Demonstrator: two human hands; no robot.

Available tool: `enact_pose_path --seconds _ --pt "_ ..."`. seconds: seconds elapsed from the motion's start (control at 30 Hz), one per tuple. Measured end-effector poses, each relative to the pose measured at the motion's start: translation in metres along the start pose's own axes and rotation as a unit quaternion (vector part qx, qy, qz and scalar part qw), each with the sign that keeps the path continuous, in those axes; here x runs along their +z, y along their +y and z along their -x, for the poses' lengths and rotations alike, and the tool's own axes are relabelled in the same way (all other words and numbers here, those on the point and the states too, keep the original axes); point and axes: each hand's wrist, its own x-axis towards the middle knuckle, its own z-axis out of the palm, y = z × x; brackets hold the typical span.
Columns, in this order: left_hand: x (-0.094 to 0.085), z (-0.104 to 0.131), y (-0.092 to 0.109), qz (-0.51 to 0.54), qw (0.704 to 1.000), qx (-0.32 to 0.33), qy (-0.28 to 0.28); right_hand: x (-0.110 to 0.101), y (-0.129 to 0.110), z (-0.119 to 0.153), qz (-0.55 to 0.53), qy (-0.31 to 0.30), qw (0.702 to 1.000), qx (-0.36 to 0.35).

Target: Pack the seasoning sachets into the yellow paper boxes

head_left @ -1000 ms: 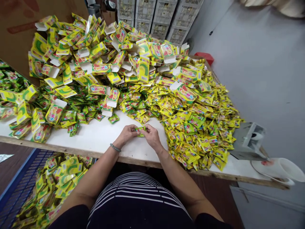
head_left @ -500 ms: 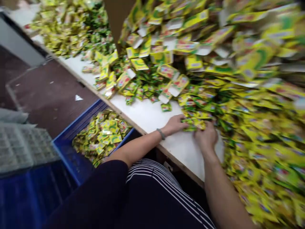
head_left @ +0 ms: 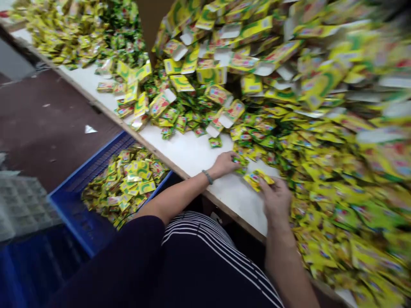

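My right hand point(head_left: 276, 194) is closed on yellow sachets point(head_left: 257, 179), held just over the white tabletop point(head_left: 239, 199). To its left, my left hand point(head_left: 224, 164) has its fingers curled around a small green packet point(head_left: 240, 164) at the edge of the pile. A bracelet circles my left wrist. Beyond the hands lie more green packets point(head_left: 192, 119) and small yellow boxes point(head_left: 233, 112), some with white flaps open. Loose yellow sachets point(head_left: 334, 192) heap up along the right side.
Below the table's front edge point(head_left: 154, 150), on the left, stands a blue crate point(head_left: 69, 184) holding yellow packets point(head_left: 128, 179). A brown cardboard panel point(head_left: 151, 25) rises at the back. Further piles point(head_left: 73, 34) cover the far left. A white scrap point(head_left: 90, 129) lies on the floor.
My hands have moved apart from the pile's edge where they were close together. The right one has drawn toward me with yellow sachets. The whole view has shifted slightly.
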Motion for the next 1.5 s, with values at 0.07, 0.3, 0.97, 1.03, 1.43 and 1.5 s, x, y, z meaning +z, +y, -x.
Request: enact_pose_path --seconds 0.07,0.3,0.97,1.03,1.43,1.5 --pt "0.002 0.001 0.000 0.070 0.997 -0.006 -0.037 0.007 -0.010 0.002 -0.104 -0.009 0.994 0.033" --pt "0.000 0.001 0.009 0.157 0.967 -0.029 -0.197 0.015 -0.018 -0.009 -0.090 -0.101 0.989 0.066" --pt "0.002 0.002 0.020 0.080 0.983 0.011 -0.165 0.024 -0.014 -0.025 -0.111 -0.151 0.981 0.057" --pt "-0.001 0.000 0.034 0.004 0.989 0.025 -0.147 0.023 -0.012 -0.026 -0.111 -0.118 0.985 0.058" --pt "-0.069 -0.073 0.105 -0.508 0.816 0.146 0.233 0.029 -0.016 -0.025 -0.071 -0.106 0.991 0.045" --pt "-0.075 -0.061 0.099 -0.498 0.820 0.169 0.227 0.025 -0.014 -0.027 -0.094 -0.115 0.987 0.058"
